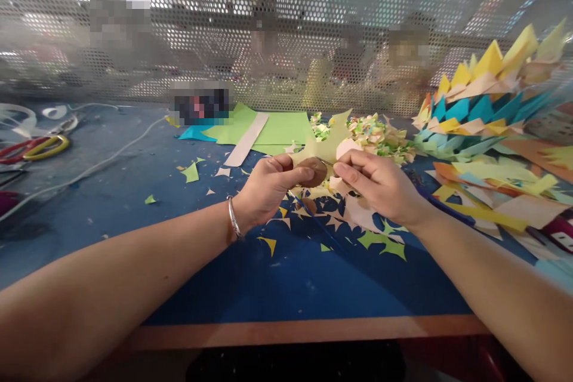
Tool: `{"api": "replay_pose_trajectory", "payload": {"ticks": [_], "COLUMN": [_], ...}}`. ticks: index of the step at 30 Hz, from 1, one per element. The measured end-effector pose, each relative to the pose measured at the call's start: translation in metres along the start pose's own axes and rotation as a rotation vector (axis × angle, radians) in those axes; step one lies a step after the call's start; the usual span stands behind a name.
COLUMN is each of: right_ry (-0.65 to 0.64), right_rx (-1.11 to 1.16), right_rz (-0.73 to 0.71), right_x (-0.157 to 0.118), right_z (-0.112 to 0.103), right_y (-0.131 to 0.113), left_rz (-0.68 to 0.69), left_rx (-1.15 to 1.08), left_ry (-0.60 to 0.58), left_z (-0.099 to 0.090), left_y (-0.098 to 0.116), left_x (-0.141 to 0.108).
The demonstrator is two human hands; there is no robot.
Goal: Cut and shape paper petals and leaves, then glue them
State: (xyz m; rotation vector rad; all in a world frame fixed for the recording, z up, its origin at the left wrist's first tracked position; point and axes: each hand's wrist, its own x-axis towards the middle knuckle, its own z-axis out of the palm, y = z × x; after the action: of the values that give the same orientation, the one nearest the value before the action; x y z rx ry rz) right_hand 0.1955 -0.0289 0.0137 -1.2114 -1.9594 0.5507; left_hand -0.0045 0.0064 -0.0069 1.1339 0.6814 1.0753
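Observation:
My left hand (271,188) pinches a round brown disc (316,171) between thumb and fingers, above the middle of the table. A pale yellow pointed paper cut-out (329,142) rises just behind the disc; whether my fingers hold it too, I cannot tell. Close on the right, my right hand (380,182) has thumb and forefinger pressed on a thin, needle-like piece (329,162) that reaches to the disc's edge. A thin blue strand (308,210) slants down below my left hand. Star-shaped scraps (335,222) and green paper offcuts (385,243) lie beneath.
Green paper sheets (282,128) with a pale strip (247,140) lie behind. A heap of small paper pieces (380,137) sits back right. Layered pointed paper (483,107) stands far right, above paper strips (501,194). Scissors (47,148) and a white cord (107,152) are left. A perforated screen (286,59) closes the back.

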Motion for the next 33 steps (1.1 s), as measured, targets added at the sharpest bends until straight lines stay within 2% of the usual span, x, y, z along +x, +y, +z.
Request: {"api": "replay_pose_trajectory", "payload": {"ticks": [5,13,19,26,33], "right_ry": [0.000,-0.015,-0.043,-0.085,-0.088], "right_rx": [-0.038,-0.069,-0.036,-0.033,0.047], "right_rz": [-0.014,-0.053,-0.041,0.009,0.087], "right_x": [0.000,0.000,0.000,0.001,0.004], "right_z": [0.000,-0.002,-0.002,-0.001,-0.002], "right_y": [0.002,0.003,0.004,0.007,0.014], "left_rz": [0.059,0.048,0.056,0.024,0.016], "left_rx": [0.024,0.066,0.106,0.162,0.139], "left_ry": [-0.030,-0.034,-0.096,-0.085,0.018], "left_z": [-0.001,-0.002,-0.002,-0.005,-0.006], "left_y": [0.000,0.001,0.003,0.004,0.001], "left_x": [-0.001,0.000,-0.001,0.000,0.002]}}
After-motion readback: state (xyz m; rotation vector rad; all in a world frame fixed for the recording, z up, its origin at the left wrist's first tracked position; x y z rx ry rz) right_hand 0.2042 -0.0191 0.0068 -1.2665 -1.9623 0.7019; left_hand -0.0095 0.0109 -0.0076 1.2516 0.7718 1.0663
